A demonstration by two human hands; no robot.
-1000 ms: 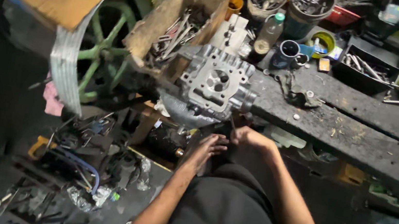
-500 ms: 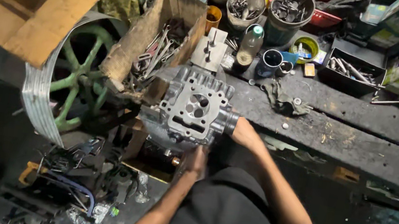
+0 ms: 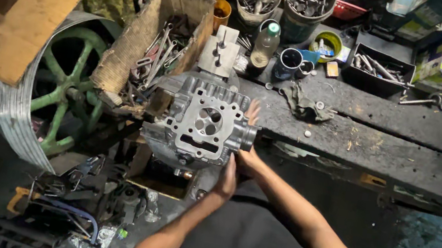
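Two hands on grey engine cylinder head [image 3: 203,124], centre frame at dark worktop [image 3: 379,146] edge: left hand [image 3: 226,179] cupped beneath, right hand [image 3: 249,145] gripping its side. Repositioning step, apparently; firm support needed next.

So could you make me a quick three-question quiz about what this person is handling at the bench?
1. True or false: both hands touch the grey metal engine cylinder head.
2. What fills the worn cardboard box left of the cylinder head: A) wrenches, B) rags, C) bottles?
3. What colour are the spokes of the big wheel at the left?

Key:
1. True: the left hand is at its lower edge, the right hand at its right side.
2. A.
3. Green.
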